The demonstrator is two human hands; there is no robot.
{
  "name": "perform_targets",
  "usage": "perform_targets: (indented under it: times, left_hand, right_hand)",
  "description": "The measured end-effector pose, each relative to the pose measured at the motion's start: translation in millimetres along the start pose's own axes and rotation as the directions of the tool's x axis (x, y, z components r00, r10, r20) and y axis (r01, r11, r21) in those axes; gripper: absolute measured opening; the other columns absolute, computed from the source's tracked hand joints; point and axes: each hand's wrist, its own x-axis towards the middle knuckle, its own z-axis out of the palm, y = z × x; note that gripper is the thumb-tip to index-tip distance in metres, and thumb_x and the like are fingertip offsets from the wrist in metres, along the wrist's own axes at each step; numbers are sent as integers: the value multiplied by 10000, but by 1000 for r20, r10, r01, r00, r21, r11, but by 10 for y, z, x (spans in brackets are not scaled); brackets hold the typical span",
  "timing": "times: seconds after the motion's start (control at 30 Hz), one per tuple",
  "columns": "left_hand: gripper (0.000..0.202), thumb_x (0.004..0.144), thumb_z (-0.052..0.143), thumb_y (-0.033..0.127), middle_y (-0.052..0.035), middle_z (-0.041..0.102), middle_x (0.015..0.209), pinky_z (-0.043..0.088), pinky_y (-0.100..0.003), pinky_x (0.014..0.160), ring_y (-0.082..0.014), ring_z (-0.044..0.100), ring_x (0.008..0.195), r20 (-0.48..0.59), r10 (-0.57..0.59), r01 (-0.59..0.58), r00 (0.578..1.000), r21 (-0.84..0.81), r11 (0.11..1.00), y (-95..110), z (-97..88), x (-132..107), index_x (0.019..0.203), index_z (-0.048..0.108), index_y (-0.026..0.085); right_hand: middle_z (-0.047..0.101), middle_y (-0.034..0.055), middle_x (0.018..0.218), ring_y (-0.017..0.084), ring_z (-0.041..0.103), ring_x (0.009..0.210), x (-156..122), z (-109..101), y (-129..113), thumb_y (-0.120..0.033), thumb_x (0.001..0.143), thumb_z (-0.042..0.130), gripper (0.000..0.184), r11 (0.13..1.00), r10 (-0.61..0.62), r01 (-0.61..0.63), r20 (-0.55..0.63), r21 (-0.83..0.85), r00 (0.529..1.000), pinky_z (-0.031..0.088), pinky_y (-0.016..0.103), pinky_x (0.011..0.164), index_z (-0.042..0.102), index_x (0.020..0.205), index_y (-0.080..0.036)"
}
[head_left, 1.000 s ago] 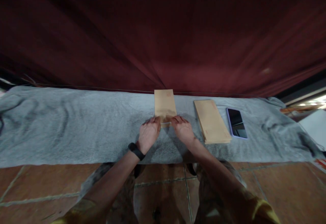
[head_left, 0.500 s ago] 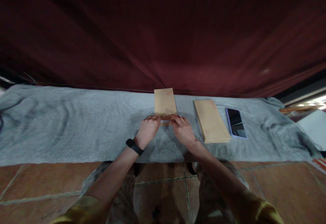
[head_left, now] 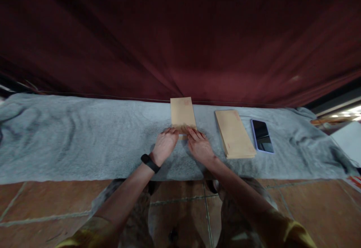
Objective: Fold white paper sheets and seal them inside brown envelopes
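A kraft-paper envelope (head_left: 182, 111) lies lengthwise in front of me on the grey towel-like cloth, with small red print near its far right corner. At its near end, my left hand (head_left: 166, 142) grips the left corner with bent fingers. My right hand (head_left: 200, 146) holds the opposite corner, its fingers pressed together on the paper. Between the hands, the near edge looks folded over, and a narrow strip of paper shows just below it. The fingertips partly hide this edge. A dark band is on my left wrist.
To the right is a stack of similar brown envelopes (head_left: 235, 135). Beside it lies a phone (head_left: 262, 136) in a lilac case. A dark red curtain (head_left: 180, 52) hangs behind the cloth-covered surface (head_left: 98, 139). Tiled floor (head_left: 56, 199) shows below the front edge.
The near edge of the envelope, raised between my fingertips before, now lies flatter. My right fingers have shifted slightly left and onto the paper; the left hand has barely moved.
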Motion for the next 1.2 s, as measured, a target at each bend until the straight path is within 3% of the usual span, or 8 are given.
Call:
perform_targets:
  times: [0.23, 0.53, 0.7, 0.93, 1.1, 1.2]
  left_hand:
    - [225, 978, 429, 132, -120, 677, 1009, 494, -358, 845, -262, 629, 1009, -20, 19, -19, 1000, 0, 1000, -7, 54, 12, 949, 650, 165]
    - [195, 994, 442, 164, -94, 667, 1025, 502, -346, 886, -239, 620, 1008, -54, 23, -25, 998, -41, 999, -33, 97, 18, 969, 636, 165]
    - [209, 995, 424, 156, -86, 665, 996, 499, -352, 891, -239, 620, 989, -63, 60, -63, 996, -43, 997, -53, 90, 17, 954, 627, 182]
    - [223, 991, 405, 144, -87, 665, 1027, 504, -353, 899, -233, 615, 1010, -38, 52, -54, 998, -47, 997, -32, 53, -6, 1009, 625, 177]
    - [191, 982, 435, 148, -95, 668, 1028, 503, -367, 921, -232, 616, 1019, -56, 43, -47, 998, -75, 996, -40, 68, -11, 987, 624, 176]
    - [188, 995, 436, 167, -90, 669, 1005, 510, -359, 890, -227, 626, 987, -83, 22, -31, 996, -114, 993, -61, 75, 3, 982, 624, 175]
  right_hand:
    - [578, 138, 1449, 248, 522, 1345, 10, -20, 28, -126, 996, 452, 371, 999, -30, 30, 9, -22, 1000, 462, 407, 1092, 624, 1325, -134]
    - [603, 133, 1411, 237, 565, 1284, 2, -77, 51, -145, 1002, 464, 313, 998, -47, 50, 61, -35, 997, 460, 379, 1099, 666, 1241, -131]
    - [610, 113, 1403, 235, 600, 1228, -11, -66, 114, -133, 992, 486, 327, 998, -58, 59, 84, -15, 995, 480, 405, 1061, 631, 1282, -181]
    - [680, 99, 1290, 229, 634, 1163, 2, -68, 189, -180, 995, 496, 331, 995, -9, 4, 48, 103, 999, 466, 416, 1058, 594, 1311, -172]
    - [649, 94, 1349, 239, 597, 1226, 34, -110, 211, -227, 1003, 493, 395, 988, 10, -14, 25, 154, 1000, 445, 442, 1072, 551, 1393, -198]
    - [630, 86, 1374, 234, 583, 1229, 53, -174, 218, -211, 1003, 486, 364, 985, 25, -22, -19, 171, 1000, 449, 438, 1067, 605, 1347, -219]
